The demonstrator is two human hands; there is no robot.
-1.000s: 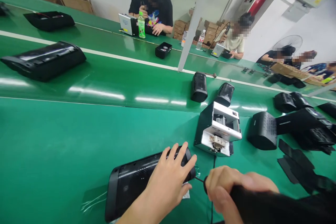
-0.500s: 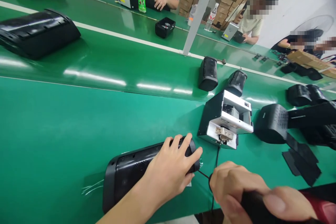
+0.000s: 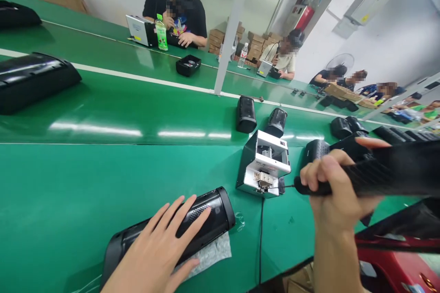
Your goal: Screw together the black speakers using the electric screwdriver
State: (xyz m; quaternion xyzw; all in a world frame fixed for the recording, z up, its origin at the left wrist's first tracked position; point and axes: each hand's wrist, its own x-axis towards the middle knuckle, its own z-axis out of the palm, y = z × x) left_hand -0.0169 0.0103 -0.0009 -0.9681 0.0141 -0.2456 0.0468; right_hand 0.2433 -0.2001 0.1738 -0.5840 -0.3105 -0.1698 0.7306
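left hand: flat, fingers spread, pressing the black speaker lying on the table | right hand: gripping electric screwdriver, tip at the white-and-black feeder box | advice: keep the bit level, speaker pinned | unclear: screw too small; screwdriver's rear cut off.

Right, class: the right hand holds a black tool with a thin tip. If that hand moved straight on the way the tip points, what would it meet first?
Most likely the white-and-silver box: the right hand aims the black tool leftward, its tip almost at the box's metal front, though depth is unclear.
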